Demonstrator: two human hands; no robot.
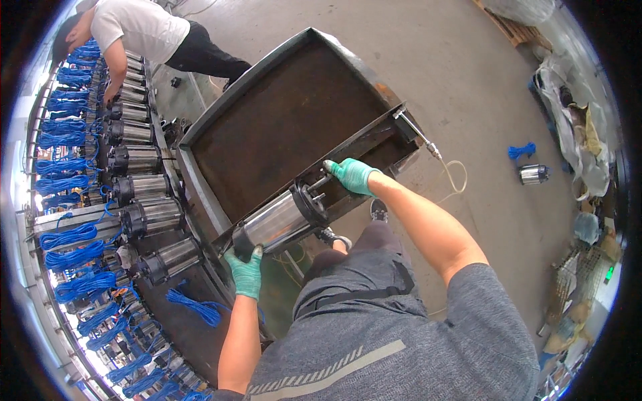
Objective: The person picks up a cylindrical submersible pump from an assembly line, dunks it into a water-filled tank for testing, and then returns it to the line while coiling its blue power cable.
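Note:
A silver cylindrical pump motor (274, 220) with black end caps lies along the dark metal channel at the near side of a large tray. My left hand (245, 271), in a green glove, grips its lower left end, with the thumb over the black cap. At the other end, where short metal rods stick out, my right hand (352, 176) is closed, also in a green glove. Its fingers seem to hold one of these rods, though the palm side is hidden. A metal air fitting (418, 136) with a thin clear hose sits at the channel's far right end.
The large dark tray (281, 107) has raised grey walls. To the left runs a curved rack line with several similar motors (154, 214) and coiled blue cables (70, 235). A person (140, 27) bends over it at the far left. One motor (533, 174) lies on the right floor.

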